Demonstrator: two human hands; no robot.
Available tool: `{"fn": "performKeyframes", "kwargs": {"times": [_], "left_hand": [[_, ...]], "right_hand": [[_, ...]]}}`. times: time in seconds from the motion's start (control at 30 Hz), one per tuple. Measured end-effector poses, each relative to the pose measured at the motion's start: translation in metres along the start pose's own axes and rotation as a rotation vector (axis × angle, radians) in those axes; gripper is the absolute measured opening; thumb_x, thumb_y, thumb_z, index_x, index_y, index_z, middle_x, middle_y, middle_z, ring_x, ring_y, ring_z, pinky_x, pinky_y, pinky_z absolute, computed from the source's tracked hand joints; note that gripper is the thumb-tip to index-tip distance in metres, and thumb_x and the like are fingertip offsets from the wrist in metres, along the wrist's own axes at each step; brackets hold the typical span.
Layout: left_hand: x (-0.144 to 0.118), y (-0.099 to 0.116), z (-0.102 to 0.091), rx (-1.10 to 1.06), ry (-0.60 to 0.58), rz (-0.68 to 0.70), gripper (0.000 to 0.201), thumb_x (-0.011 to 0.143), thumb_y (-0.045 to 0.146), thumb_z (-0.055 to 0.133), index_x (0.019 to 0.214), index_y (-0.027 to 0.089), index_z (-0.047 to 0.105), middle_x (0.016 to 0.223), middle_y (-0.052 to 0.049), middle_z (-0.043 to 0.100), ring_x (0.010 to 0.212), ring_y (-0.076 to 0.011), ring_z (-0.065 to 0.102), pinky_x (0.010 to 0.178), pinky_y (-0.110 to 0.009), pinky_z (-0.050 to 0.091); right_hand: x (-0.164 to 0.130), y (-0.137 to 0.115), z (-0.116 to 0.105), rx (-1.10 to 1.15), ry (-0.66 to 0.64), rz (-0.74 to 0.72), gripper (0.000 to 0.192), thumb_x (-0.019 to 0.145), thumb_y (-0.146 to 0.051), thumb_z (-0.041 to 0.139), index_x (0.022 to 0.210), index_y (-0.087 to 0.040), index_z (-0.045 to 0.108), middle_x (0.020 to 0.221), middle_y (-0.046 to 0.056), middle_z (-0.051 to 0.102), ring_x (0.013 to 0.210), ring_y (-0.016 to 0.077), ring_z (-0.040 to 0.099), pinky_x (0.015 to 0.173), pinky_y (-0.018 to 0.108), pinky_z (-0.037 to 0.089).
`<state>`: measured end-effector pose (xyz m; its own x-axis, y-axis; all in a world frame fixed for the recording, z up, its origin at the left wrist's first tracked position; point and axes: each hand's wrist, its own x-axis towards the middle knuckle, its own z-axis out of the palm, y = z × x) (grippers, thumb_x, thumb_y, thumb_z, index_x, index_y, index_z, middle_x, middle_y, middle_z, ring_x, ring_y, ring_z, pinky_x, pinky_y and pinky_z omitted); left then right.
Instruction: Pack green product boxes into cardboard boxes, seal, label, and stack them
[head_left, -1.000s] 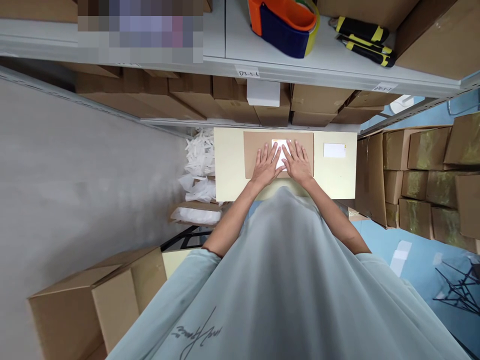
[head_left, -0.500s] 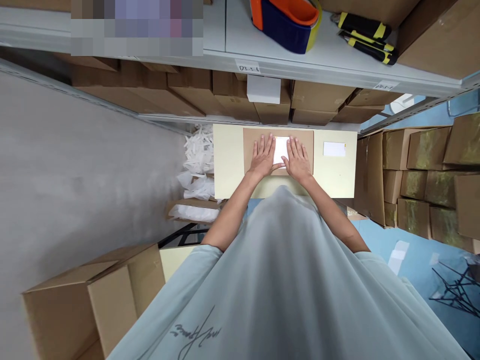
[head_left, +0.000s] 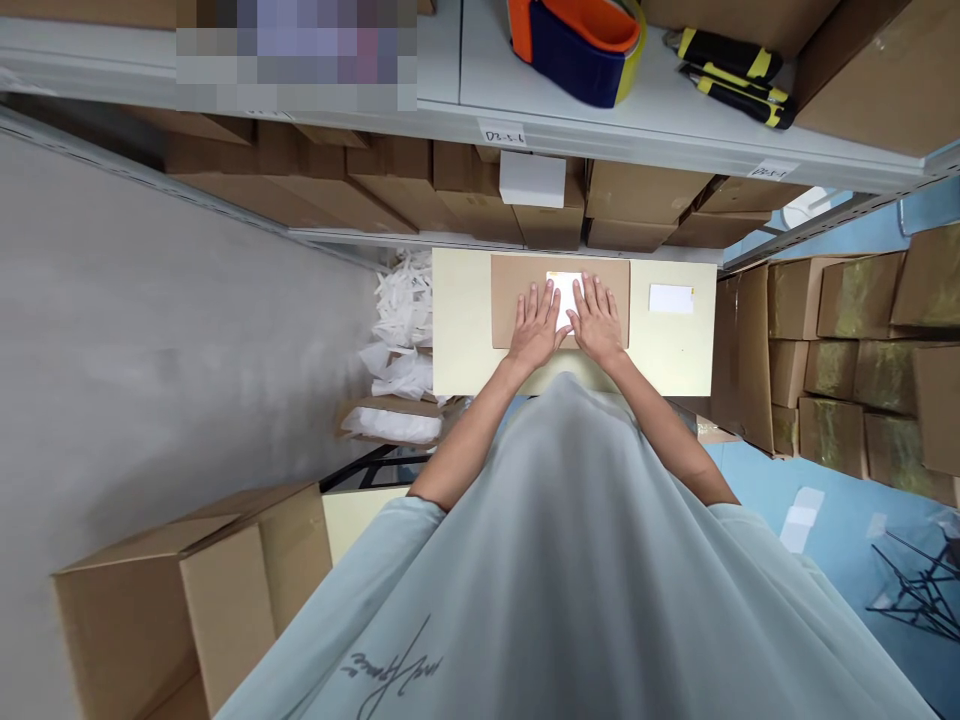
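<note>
A flat brown cardboard piece [head_left: 510, 290] lies on the pale yellow tabletop [head_left: 459, 320]. On it rests a white rectangular label [head_left: 565, 300] with a small orange mark at its top left. My left hand [head_left: 535, 322] lies flat with fingers spread, over the label's left edge and the cardboard. At the other side, my right hand [head_left: 598, 315] is also spread flat, across the label's right edge. The thumbs come close together over its lower part. A second white label [head_left: 671, 299] sits to the right on the tabletop.
Behind the table, a metal shelf [head_left: 645, 140] holds cardboard boxes [head_left: 645, 190], an orange-and-blue tape dispenser [head_left: 581, 55] and box cutters [head_left: 735, 75]. Stacked boxes [head_left: 862, 300] stand at right. White paper scraps [head_left: 409, 300] pile up at left; an open carton [head_left: 187, 600] is lower left.
My left hand has slid slightly down and right relative to the cardboard, uncovering the label's top left corner. My right hand stays almost in place. The view has shifted a little.
</note>
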<state>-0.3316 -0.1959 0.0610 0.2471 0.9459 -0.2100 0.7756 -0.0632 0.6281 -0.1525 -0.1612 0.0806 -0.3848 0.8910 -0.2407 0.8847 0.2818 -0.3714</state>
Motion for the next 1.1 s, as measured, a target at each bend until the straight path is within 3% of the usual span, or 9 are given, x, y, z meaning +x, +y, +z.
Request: {"fn": "performKeyframes", "kwargs": {"times": [0.2, 0.33, 0.53, 0.6, 0.7, 0.73, 0.83, 0.97, 1.1], "left_hand": [[-0.001, 0.001, -0.002, 0.005, -0.007, -0.003, 0.085, 0.115, 0.055, 0.040, 0.184, 0.008, 0.023, 0.194, -0.019, 0.011, 0.182, -0.0380, -0.005, 0.144, -0.068, -0.007], [-0.007, 0.001, -0.008, -0.008, -0.006, 0.023, 0.078, 0.114, 0.043, 0.043, 0.184, 0.014, 0.027, 0.194, -0.015, 0.014, 0.182, -0.0356, -0.003, 0.144, -0.069, -0.004], [-0.043, -0.016, -0.021, -0.024, 0.064, -0.027, 0.066, 0.114, 0.038, 0.042, 0.178, 0.022, 0.045, 0.193, -0.014, 0.021, 0.182, -0.0379, 0.002, 0.142, -0.074, -0.002], [-0.065, -0.033, -0.022, -0.103, 0.145, -0.106, 0.068, 0.113, 0.049, 0.049, 0.176, 0.023, 0.049, 0.194, -0.016, 0.013, 0.181, -0.0403, -0.001, 0.142, -0.073, 0.002], [-0.095, -0.063, -0.015, -0.391, 0.298, -0.325, 0.097, 0.104, 0.069, 0.064, 0.183, 0.023, 0.032, 0.194, -0.020, 0.008, 0.181, -0.0400, 0.001, 0.144, -0.066, 0.011], [-0.102, -0.071, -0.012, -0.517, 0.305, -0.394, 0.107, 0.100, 0.072, 0.071, 0.184, 0.024, 0.026, 0.194, -0.020, 0.012, 0.181, -0.0385, 0.007, 0.146, -0.061, 0.014], [-0.111, -0.085, -0.002, -0.813, 0.176, -0.521, 0.121, 0.090, 0.069, 0.086, 0.184, 0.024, 0.025, 0.192, -0.022, 0.020, 0.179, -0.0376, 0.022, 0.144, -0.054, 0.027], [-0.106, -0.082, 0.001, -0.948, 0.099, -0.493, 0.102, 0.089, 0.057, 0.088, 0.176, 0.024, 0.045, 0.185, -0.021, 0.039, 0.176, -0.0379, 0.033, 0.140, -0.057, 0.035], [-0.106, -0.079, -0.011, -0.876, 0.189, -0.451, 0.085, 0.092, 0.054, 0.085, 0.167, 0.024, 0.058, 0.184, -0.016, 0.044, 0.175, -0.0364, 0.034, 0.141, -0.054, 0.035]], "right_hand": [[-0.001, 0.003, 0.002, 0.005, 0.041, -0.017, 0.075, 0.122, -0.051, 0.016, 0.185, -0.012, 0.025, 0.194, 0.013, 0.017, 0.183, 0.0292, 0.007, 0.147, 0.061, 0.005], [-0.001, 0.004, 0.001, -0.026, 0.037, 0.009, 0.070, 0.122, -0.046, 0.020, 0.185, -0.016, 0.027, 0.195, 0.012, 0.014, 0.183, 0.0290, 0.007, 0.147, 0.061, 0.007], [-0.027, 0.021, -0.005, 0.086, 0.138, 0.099, 0.076, 0.119, -0.058, 0.029, 0.183, -0.016, 0.033, 0.195, 0.016, 0.013, 0.183, 0.0310, 0.004, 0.145, 0.067, 0.008], [-0.051, 0.036, -0.006, 0.180, 0.187, 0.187, 0.092, 0.115, -0.071, 0.032, 0.184, -0.010, 0.026, 0.194, 0.020, 0.010, 0.183, 0.0331, 0.003, 0.145, 0.066, 0.010], [-0.092, 0.055, 0.004, 0.447, 0.240, 0.392, 0.119, 0.104, -0.091, 0.035, 0.185, -0.006, 0.018, 0.193, 0.024, 0.013, 0.182, 0.0329, 0.011, 0.147, 0.057, 0.014], [-0.103, 0.059, 0.010, 0.558, 0.229, 0.455, 0.123, 0.100, -0.096, 0.036, 0.185, -0.009, 0.019, 0.192, 0.023, 0.016, 0.181, 0.0321, 0.016, 0.147, 0.054, 0.015], [-0.121, 0.058, 0.032, 0.793, 0.164, 0.562, 0.126, 0.088, -0.103, 0.048, 0.181, -0.020, 0.036, 0.190, 0.019, 0.029, 0.178, 0.0326, 0.029, 0.144, 0.053, 0.026], [-0.117, 0.039, 0.040, 0.879, 0.155, 0.504, 0.115, 0.081, -0.099, 0.063, 0.169, -0.026, 0.054, 0.179, 0.018, 0.051, 0.170, 0.0370, 0.046, 0.138, 0.060, 0.038], [-0.115, 0.024, 0.013, 0.898, 0.244, 0.436, 0.114, 0.084, -0.099, 0.063, 0.170, -0.025, 0.055, 0.177, 0.016, 0.055, 0.171, 0.0367, 0.044, 0.142, 0.058, 0.029]]}}
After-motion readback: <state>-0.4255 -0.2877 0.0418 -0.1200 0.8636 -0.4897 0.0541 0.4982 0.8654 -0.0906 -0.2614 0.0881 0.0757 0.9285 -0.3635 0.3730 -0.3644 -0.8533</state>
